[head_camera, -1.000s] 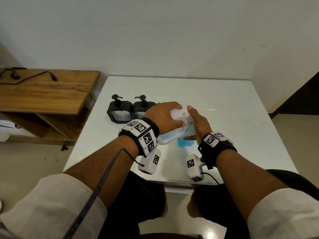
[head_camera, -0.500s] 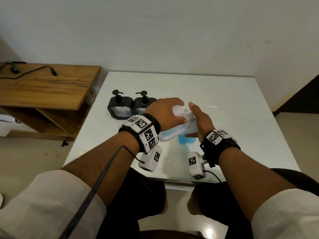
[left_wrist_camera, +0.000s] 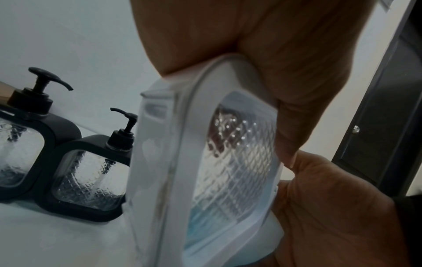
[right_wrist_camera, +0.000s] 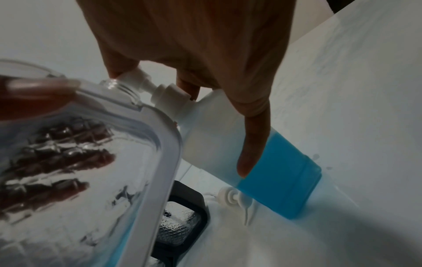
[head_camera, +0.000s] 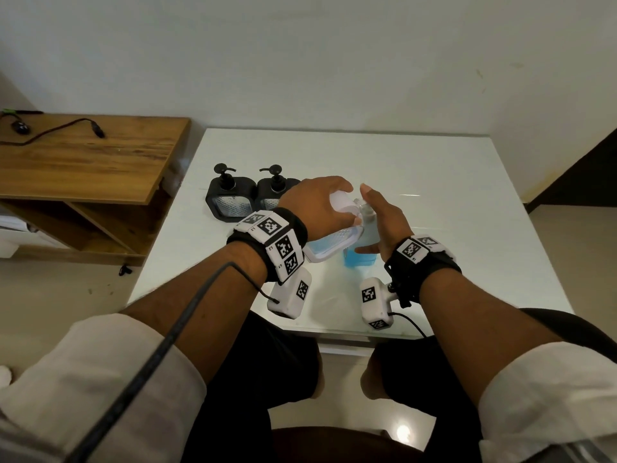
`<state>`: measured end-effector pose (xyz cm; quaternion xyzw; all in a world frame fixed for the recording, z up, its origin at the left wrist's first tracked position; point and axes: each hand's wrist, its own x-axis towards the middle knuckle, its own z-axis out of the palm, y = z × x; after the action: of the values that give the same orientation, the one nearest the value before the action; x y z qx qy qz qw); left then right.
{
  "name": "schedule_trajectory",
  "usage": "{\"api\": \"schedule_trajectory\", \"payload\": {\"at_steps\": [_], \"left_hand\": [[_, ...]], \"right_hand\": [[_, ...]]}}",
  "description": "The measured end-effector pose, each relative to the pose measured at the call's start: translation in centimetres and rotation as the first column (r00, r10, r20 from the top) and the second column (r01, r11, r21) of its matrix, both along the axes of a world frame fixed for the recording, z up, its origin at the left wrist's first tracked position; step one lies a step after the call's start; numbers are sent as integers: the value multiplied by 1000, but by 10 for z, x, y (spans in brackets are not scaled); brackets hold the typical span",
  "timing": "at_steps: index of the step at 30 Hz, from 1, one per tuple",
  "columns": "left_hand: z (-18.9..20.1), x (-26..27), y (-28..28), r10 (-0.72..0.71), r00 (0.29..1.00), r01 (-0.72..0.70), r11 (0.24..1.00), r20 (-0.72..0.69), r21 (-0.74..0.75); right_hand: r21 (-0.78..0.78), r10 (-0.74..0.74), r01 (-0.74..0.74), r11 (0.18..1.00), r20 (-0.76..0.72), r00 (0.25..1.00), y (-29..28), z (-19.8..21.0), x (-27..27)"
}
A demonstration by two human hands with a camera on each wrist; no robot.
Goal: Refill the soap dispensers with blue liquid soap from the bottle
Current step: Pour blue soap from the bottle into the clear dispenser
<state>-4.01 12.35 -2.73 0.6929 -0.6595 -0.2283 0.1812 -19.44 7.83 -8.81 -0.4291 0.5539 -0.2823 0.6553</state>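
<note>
A white table (head_camera: 434, 182) stands against a pale wall (head_camera: 300, 61), wooden shelf (head_camera: 83, 162) beside.

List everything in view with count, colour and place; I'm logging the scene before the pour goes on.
white soap dispenser: 1, white frame, clear ribbed window, some blue soap inside, pump off, tilted in the left hand.
soap bottle: 1, translucent, partly full of blue liquid, white pump top at the dispenser's open neck.
black soap dispensers: 2, black frames and pumps, clear windows, side by side on the table's left.
loose pump: 1, white, lying on the table beyond the bottle.
table: 1, white.
wooden desk: 1, brown, left of the table, black cable on it.
left hand: grips the white dispenser.
right hand: on the bottle's pump top.
</note>
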Motion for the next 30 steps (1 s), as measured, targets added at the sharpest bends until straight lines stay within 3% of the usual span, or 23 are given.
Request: {"api": "schedule_trajectory", "payload": {"at_steps": [16,25,30], "left_hand": [[-1,-1,-2,3,1000,-3,1000,-1,4],[-1,-1,-1,-4,1000,4,1000,-1,-7],[0,-1,-1,0,1000,0,1000,-10,0]], "right_hand": [[-9,-31,31,999,-1,1000,0,1,1],[-5,50,-50,999,-20,999,0,1,0],[-17,-22,22,1000,5,1000,-3,-2,0]]}}
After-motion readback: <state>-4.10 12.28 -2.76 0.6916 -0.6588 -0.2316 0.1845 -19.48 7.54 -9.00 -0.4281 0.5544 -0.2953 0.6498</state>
